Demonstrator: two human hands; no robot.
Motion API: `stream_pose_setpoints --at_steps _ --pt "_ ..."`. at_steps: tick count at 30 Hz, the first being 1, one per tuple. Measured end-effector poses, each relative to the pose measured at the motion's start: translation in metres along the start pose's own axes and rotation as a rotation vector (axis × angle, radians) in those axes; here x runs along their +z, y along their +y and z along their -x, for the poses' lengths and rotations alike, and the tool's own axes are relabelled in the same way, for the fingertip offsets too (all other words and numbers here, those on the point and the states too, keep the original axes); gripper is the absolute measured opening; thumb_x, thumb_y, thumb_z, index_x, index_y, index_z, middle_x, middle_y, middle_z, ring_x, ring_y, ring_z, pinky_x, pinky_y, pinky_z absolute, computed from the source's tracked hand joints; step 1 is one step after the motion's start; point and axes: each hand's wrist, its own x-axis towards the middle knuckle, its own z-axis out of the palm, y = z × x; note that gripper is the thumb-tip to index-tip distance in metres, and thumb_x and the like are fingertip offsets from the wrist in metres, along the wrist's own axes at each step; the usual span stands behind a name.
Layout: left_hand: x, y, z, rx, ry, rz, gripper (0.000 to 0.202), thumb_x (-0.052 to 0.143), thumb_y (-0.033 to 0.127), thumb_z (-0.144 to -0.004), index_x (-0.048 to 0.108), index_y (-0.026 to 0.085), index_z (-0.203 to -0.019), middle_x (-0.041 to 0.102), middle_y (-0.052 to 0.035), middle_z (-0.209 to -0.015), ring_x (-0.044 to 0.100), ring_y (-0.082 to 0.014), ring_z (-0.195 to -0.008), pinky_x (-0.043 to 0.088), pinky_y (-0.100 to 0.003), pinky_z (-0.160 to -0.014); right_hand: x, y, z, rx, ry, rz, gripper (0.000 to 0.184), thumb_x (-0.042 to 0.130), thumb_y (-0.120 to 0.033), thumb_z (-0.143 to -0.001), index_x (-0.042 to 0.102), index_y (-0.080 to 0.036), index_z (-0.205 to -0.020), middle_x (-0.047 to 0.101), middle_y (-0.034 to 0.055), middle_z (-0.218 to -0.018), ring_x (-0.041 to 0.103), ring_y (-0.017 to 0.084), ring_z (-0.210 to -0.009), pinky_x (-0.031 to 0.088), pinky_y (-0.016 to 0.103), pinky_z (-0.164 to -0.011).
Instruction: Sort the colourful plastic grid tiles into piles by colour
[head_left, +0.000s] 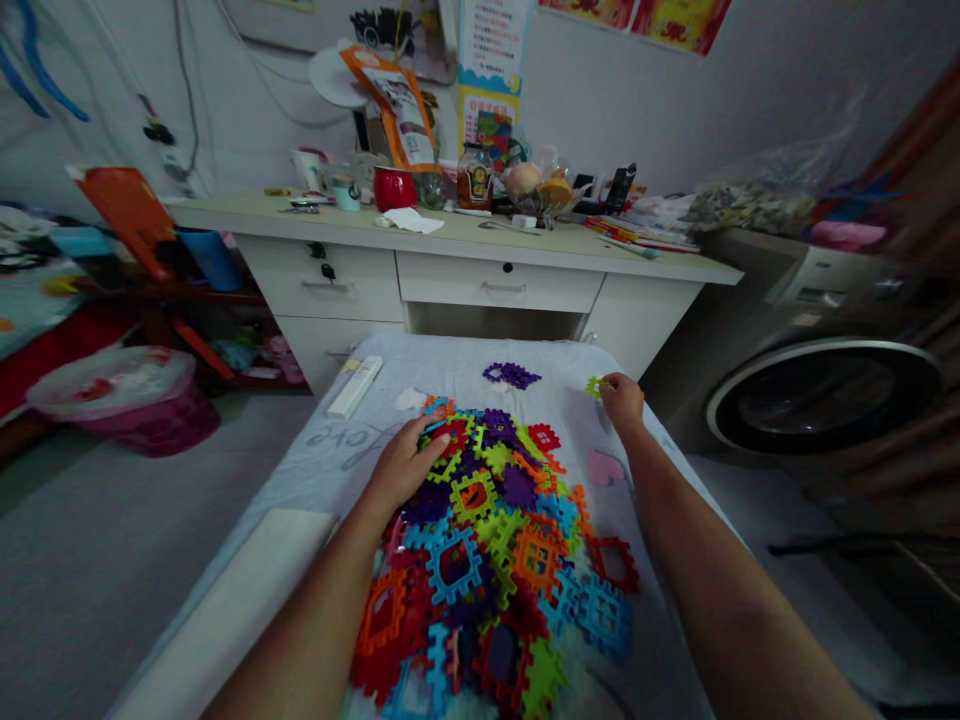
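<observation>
A heap of plastic interlocking building tiles (457,565) in red, orange, blue, green and purple covers the middle of the cloth-covered table. My left hand (409,460) rests at the heap's far left edge, fingers stretched over the tiles and thumb apart. At the table's far right, my right hand (624,402) pinches a yellow-green building tile (598,386) just above or on the cloth; I cannot tell which. Between the hands, farther back, lies a small group of purple building tiles (511,375), apart from the heap.
A white box (355,388) lies at the table's far left, near a crumpled white tissue (409,399). Behind stands a white desk (330,280) bearing jars, a red pot and papers. A washing machine (810,340) is on the right, a pink bin (142,410) on the left.
</observation>
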Motion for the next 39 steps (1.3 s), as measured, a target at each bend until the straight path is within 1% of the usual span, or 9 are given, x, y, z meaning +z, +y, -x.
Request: stream_pose_setpoints --at_steps 4,7,11,16,21,28,32,35,39 --pt "0.001 -0.003 0.0 0.007 0.009 -0.003 0.048 0.052 0.05 -0.086 0.06 0.022 -0.124 0.062 -0.0073 -0.131 0.056 -0.0257 -0.122 0.04 -0.043 -0.107 0.014 0.002 -0.008 0.056 0.049 0.032 0.033 0.051 -0.019 -0.075 0.071 -0.011 -0.101 0.071 0.015 -0.102 0.063 0.025 -0.093 0.046 0.033 -0.084" --pt "0.001 -0.005 -0.001 0.011 0.007 -0.012 0.048 0.052 0.051 -0.086 0.06 0.022 -0.124 0.063 -0.007 -0.129 0.057 -0.0254 -0.121 0.041 -0.042 -0.106 0.025 0.006 -0.003 -0.008 0.001 0.046 0.04 0.05 -0.016 -0.076 0.067 -0.008 -0.111 0.068 0.0168 -0.111 0.061 0.025 -0.102 0.045 0.033 -0.091" --pt "0.001 -0.004 -0.002 0.001 0.009 -0.031 0.049 0.051 0.051 -0.086 0.06 0.021 -0.123 0.064 -0.0081 -0.126 0.058 -0.0258 -0.119 0.042 -0.043 -0.105 0.03 0.008 0.009 -0.081 -0.045 0.134 0.043 0.049 -0.011 -0.077 0.067 -0.013 -0.116 0.064 0.0138 -0.12 0.058 0.025 -0.11 0.041 0.035 -0.098" --pt "0.001 -0.002 -0.001 -0.001 0.007 -0.022 0.048 0.051 0.052 -0.086 0.06 0.021 -0.123 0.063 -0.0082 -0.128 0.057 -0.0257 -0.12 0.041 -0.043 -0.106 0.021 -0.002 0.017 -0.031 -0.078 0.263 0.039 0.05 -0.014 -0.08 0.071 -0.019 -0.113 0.06 0.0135 -0.123 0.055 0.027 -0.109 0.041 0.039 -0.095" --pt "0.001 0.0 0.0 -0.008 0.0 -0.004 0.048 0.052 0.051 -0.087 0.059 0.022 -0.124 0.062 -0.0078 -0.13 0.056 -0.0255 -0.121 0.041 -0.043 -0.106 0.013 -0.008 0.022 -0.123 -0.21 0.294 0.039 0.05 -0.017 -0.082 0.07 -0.019 -0.115 0.06 0.0156 -0.123 0.054 0.031 -0.11 0.043 0.04 -0.091" --pt "0.001 -0.001 0.0 -0.005 0.023 -0.017 0.046 0.053 0.049 -0.086 0.061 0.022 -0.122 0.064 -0.0075 -0.127 0.058 -0.0264 -0.119 0.042 -0.044 -0.105 0.015 -0.01 0.021 -0.172 -0.295 0.296 0.043 0.047 -0.019 -0.084 0.064 -0.02 -0.124 0.056 0.0129 -0.135 0.05 0.03 -0.12 0.041 0.043 -0.098" --pt "0.001 0.0 0.0 -0.002 0.014 -0.015 0.046 0.053 0.048 -0.086 0.061 0.022 -0.123 0.064 -0.0073 -0.127 0.058 -0.026 -0.119 0.042 -0.044 -0.105 0.015 -0.012 0.021 -0.188 -0.34 0.31 0.044 0.045 -0.022 -0.088 0.06 -0.02 -0.129 0.051 0.0132 -0.141 0.046 0.033 -0.124 0.04 0.049 -0.099" --pt "0.001 -0.001 0.0 -0.012 0.007 -0.017 0.047 0.052 0.049 -0.087 0.06 0.022 -0.124 0.063 -0.008 -0.128 0.057 -0.0259 -0.119 0.041 -0.044 -0.106 0.015 -0.015 0.022 -0.173 -0.327 0.338 0.044 0.045 -0.025 -0.09 0.059 -0.019 -0.131 0.05 0.0152 -0.14 0.045 0.035 -0.123 0.039 0.051 -0.099" --pt "0.001 -0.001 0.0 -0.014 0.012 -0.024 0.047 0.052 0.05 -0.087 0.06 0.022 -0.124 0.064 -0.0073 -0.127 0.058 -0.0259 -0.119 0.042 -0.043 -0.105 0.016 -0.02 0.024 -0.176 -0.293 0.368 0.042 0.048 -0.027 -0.09 0.061 -0.018 -0.129 0.053 0.0179 -0.131 0.048 0.034 -0.118 0.04 0.046 -0.097"
